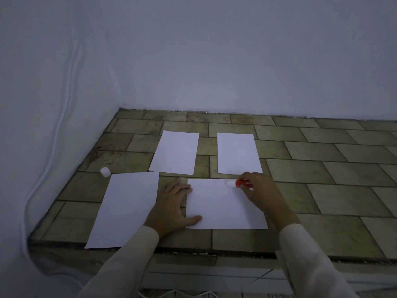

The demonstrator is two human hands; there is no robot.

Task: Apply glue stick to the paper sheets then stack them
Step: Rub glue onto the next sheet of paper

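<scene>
Four white sheets lie apart on the tiled ledge (pixel 322 168) in the corner of pale walls; the near right sheet (pixel 225 205) is the one being worked; the left hand (pixel 171 206) lies flat at its left edge, fingers spread, thumb pressing the lower corner; the right hand (pixel 258 188) pinches a red glue stick (pixel 243 183), its pale tip touching the sheet's far right part. The near left sheet (pixel 126 209) overhangs the ledge's front edge; two more sheets, the far left sheet (pixel 175 152) and the far right sheet (pixel 237 153), lie beyond, nothing on them. A white cap (pixel 105 171) stands just beside the near left sheet's far corner; a white cable (pixel 53 134) runs down the left wall.
</scene>
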